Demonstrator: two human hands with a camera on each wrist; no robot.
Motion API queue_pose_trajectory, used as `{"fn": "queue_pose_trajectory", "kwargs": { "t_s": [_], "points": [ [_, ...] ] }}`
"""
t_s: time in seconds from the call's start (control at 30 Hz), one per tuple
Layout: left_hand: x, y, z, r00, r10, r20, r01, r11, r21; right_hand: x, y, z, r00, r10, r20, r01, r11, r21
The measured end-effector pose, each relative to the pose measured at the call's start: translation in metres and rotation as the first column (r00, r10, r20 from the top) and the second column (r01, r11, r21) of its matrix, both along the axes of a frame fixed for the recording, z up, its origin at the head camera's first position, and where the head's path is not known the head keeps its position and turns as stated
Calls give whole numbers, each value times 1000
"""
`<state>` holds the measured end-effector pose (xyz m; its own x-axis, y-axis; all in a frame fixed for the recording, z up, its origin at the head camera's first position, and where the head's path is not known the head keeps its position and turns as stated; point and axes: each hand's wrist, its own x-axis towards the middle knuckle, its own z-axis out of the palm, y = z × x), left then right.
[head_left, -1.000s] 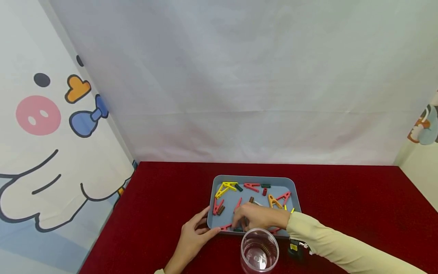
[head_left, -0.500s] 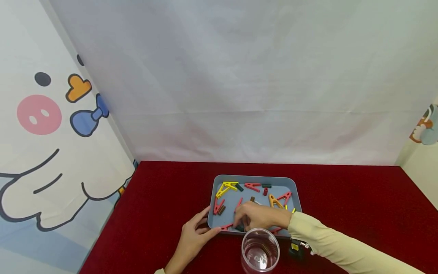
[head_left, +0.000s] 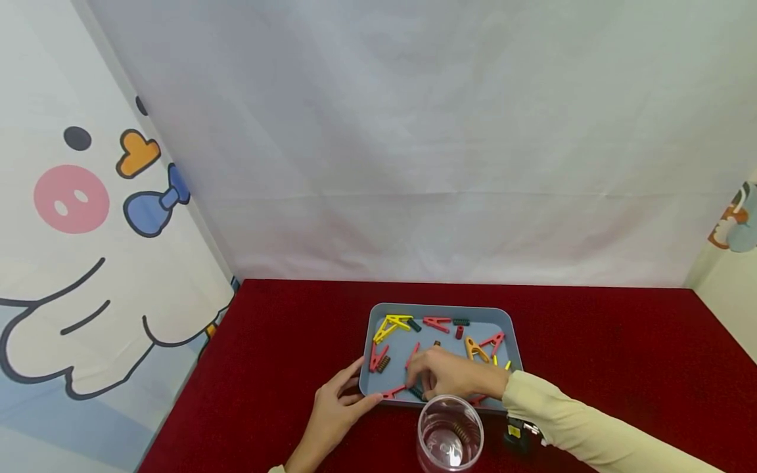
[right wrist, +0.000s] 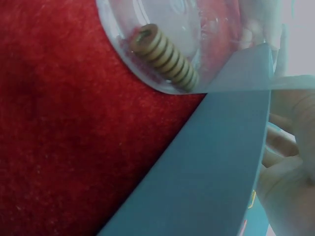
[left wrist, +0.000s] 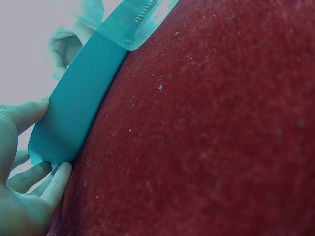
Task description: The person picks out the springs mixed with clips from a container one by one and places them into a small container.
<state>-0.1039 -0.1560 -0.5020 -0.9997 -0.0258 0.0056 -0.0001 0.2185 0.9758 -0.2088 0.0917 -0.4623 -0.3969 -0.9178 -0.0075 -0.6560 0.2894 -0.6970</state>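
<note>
A white sheet (head_left: 426,131) is hanging across the upper frame, creasing softly under even light. At the left, a cartoon curtain (head_left: 77,263) with a pink nose and blue bow is filling the side. A red cloth (head_left: 591,341) is covering the table along the bottom.

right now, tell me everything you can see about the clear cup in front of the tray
The clear cup is a round, see-through plastic-looking cup standing upright on the red cloth, just in front of the near wall of the grey-blue tray. One coiled spring lies on its side at the bottom; otherwise it looks empty. The right hand works in the tray just behind it. Whether cup and tray touch is unclear.
</note>
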Motion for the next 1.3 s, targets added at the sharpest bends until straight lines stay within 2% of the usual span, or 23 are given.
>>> {"fn": "queue_pose_trajectory", "kwargs": {
  "t_s": [0.27, 0.73, 0.97, 1.23, 1.3],
  "points": [
    [0, 0, 0, 1000, 1, 6, -1, 1000, -4, -1, -1, -4, 999, 2, -35, -4, 999, -40],
    [0, 0, -1, 1000, 3, 1, -3, 1000, -4, -1, 1, -6, 999, -19, -44, 15, 995, -96],
    [0, -1, 0, 1000, 8, 6, -8, 1000, -12, -3, 0, -6, 997, -23, -77, 17, 997, -80],
    [0, -1, 0, 1000, 1, 12, -1, 1000, 1, -2, -1, -5, 994, -74, -74, 70, 996, -62],
    [0, -1, 0, 1000, -1, 10, 1, 1000, 1, -2, 0, -4, 994, -98, -43, 95, 993, -66]
  ]
}}
